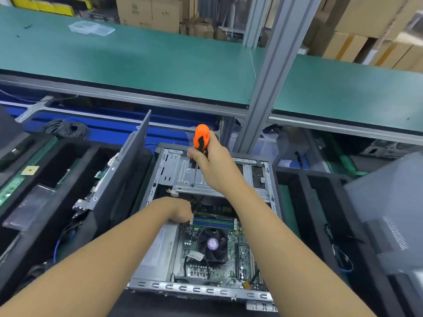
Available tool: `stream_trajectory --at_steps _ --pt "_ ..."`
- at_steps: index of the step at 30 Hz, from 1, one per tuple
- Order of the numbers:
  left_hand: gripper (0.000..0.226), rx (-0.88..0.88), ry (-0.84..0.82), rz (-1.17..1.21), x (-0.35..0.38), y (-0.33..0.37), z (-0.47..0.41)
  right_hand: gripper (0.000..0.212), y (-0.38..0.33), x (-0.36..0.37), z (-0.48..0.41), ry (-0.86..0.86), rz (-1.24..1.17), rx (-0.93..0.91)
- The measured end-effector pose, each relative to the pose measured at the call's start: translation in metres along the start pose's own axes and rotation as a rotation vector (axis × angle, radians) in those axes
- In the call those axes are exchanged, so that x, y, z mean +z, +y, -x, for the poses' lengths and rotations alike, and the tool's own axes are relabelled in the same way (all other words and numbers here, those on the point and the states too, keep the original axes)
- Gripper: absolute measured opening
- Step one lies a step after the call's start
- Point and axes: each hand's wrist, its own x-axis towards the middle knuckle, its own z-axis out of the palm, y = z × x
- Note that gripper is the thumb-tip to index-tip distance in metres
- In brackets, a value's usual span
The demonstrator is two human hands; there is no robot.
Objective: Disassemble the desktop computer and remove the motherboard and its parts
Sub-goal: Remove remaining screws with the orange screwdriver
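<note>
- Noted raised green-matted surface [137, 62] across full width, edged in aluminium.
- Noted grey aluminium post [274, 72] standing right of centre.
- Logged stacked cardboard boxes [146, 12] behind.
- Logged clear plastic tray [91, 28] on the mat, far left.
- Observed blue rail [109, 131] beneath.

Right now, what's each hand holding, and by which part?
Right hand grips the screwdriver by the lower part of its orange handle. Left hand, by the memory slots: cannot tell.

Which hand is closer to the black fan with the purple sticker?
Left. The left hand is just beyond the black fan; the right hand is farther away, holding an orange-handled screwdriver over the grey metal cage.
</note>
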Motion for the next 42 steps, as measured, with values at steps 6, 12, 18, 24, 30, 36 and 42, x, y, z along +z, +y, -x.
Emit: stream_trajectory --at_steps 6,12,18,24,30,36,42 --pt "0.052 -0.079 -0.067 0.164 0.0 -0.012 -0.034 0.021 0.002 0.002 -0.007 -0.039 0.024 0.002" --pt "0.073 -0.082 -0.064 0.068 0.002 -0.019 -0.047 0.022 0.008 0.001 -0.013 -0.054 -0.01 0.046" --pt "0.074 -0.073 -0.102 0.096 0.004 -0.021 -0.049 0.023 0.009 -0.001 -0.019 -0.073 -0.011 0.061" --pt "0.081 -0.015 -0.168 0.115 0.004 -0.022 -0.047 0.024 0.01 0.002 -0.023 -0.077 0.009 0.045" --pt "0.09 0.002 -0.308 -0.016 0.006 -0.025 -0.056 0.023 0.011 0.009 -0.026 -0.089 0.04 0.011" --pt "0.027 -0.054 -0.315 -0.047 0.01 -0.027 -0.064 0.02 0.017 0.004 -0.027 -0.07 -0.001 0.033" --pt "0.099 -0.028 -0.32 -0.025 0.013 -0.028 -0.066 0.019 0.018 0.004 -0.025 -0.083 0.016 0.019"
